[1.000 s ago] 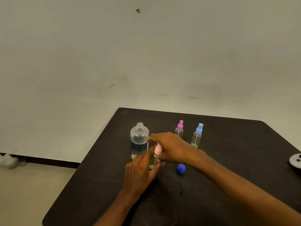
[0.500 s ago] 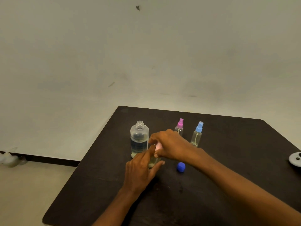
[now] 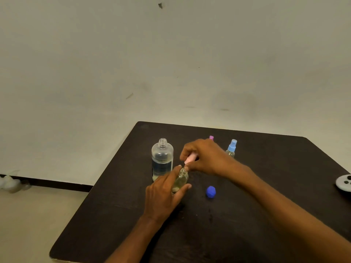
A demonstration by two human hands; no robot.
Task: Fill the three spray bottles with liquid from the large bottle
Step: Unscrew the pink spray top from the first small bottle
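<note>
Bottle [image 3: 181,180] inside left-hand [image 3: 163,198] grip

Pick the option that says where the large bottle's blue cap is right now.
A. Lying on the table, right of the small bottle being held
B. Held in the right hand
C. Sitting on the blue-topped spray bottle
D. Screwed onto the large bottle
A: the blue cap lies loose on the table, right of the small bottle in the left hand, and the large bottle has a bare threaded neck.

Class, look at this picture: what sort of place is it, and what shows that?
Probably a plain, bare indoor room: a dark table against a blank, scuffed wall, with a light floor.
</note>
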